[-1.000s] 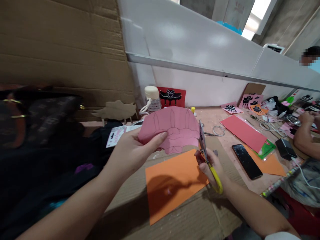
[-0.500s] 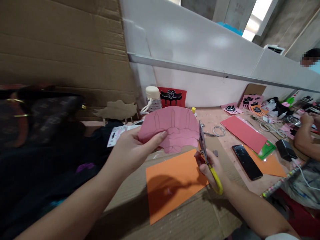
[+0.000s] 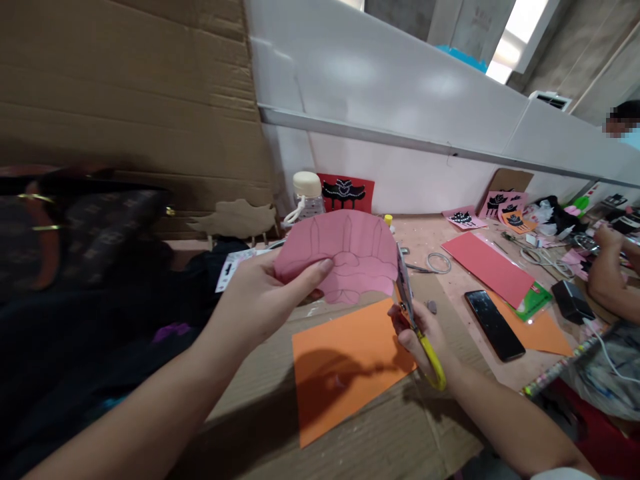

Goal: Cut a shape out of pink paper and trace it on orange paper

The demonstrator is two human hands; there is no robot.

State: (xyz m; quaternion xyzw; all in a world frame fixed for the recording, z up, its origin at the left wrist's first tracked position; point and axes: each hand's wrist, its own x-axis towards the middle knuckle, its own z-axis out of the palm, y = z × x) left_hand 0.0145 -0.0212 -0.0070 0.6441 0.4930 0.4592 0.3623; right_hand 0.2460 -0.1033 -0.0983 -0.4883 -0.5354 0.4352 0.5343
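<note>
My left hand point(image 3: 260, 303) pinches a pink paper sheet point(image 3: 345, 257) with pencilled outlines, holding it up over the table. My right hand point(image 3: 425, 337) grips yellow-handled scissors point(image 3: 413, 313), whose blades stand against the pink sheet's right edge. Below both hands an orange paper sheet point(image 3: 345, 363) lies flat on brown cardboard point(image 3: 390, 427).
A black phone point(image 3: 493, 325), a red sheet point(image 3: 487, 265), a green packet point(image 3: 534, 300) and a bottle point(image 3: 306, 197) lie around. Black bags point(image 3: 85, 267) fill the left. Another person's arm point(image 3: 613, 287) rests at the right, among paper cut-outs point(image 3: 505, 203) and cables.
The pink sheet has shifted slightly up and the scissors stay at its right edge; the view has drifted a little. Little else differs.
</note>
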